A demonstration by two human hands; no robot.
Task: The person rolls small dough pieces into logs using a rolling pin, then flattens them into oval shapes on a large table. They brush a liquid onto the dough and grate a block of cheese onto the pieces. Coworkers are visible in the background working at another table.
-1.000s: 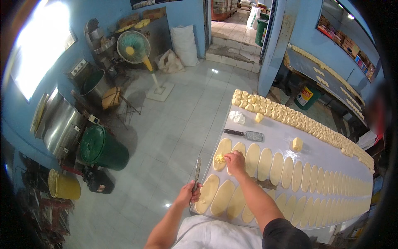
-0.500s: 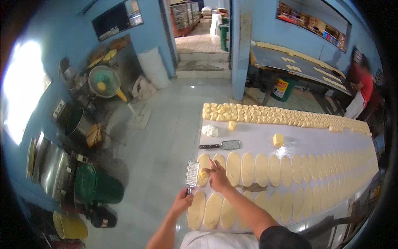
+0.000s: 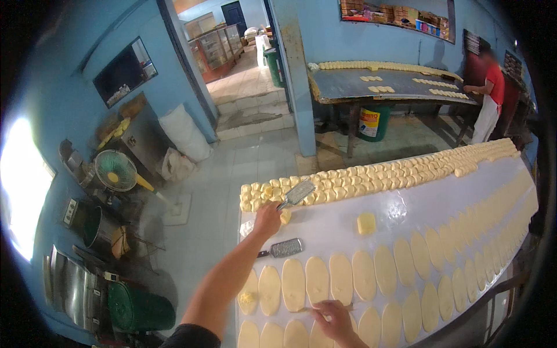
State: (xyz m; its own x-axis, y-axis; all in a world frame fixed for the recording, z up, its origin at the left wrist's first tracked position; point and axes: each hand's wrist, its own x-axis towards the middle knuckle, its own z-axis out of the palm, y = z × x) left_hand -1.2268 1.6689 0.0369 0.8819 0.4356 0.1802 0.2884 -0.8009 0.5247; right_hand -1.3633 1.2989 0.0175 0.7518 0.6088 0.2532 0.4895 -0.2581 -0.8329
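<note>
Left hand (image 3: 267,219) closed in a firm grip round the handle of a flat metal grater (image 3: 297,193), held over the small dough lumps (image 3: 371,174) at the far left of the white desk (image 3: 406,209); probably stiff, light and rough-faced, so best taken by the handle. Right hand (image 3: 335,318) pressed, fingers together, on a flattened dough oval (image 3: 341,277) at the near edge, likely soft and easily torn. Second grater (image 3: 283,249) lying on the desk; green bin (image 3: 136,306) on the floor, contents hidden.

A standing fan (image 3: 116,170) (green-bladed), a green bin (image 3: 139,307) and white sacks (image 3: 184,134).
</note>
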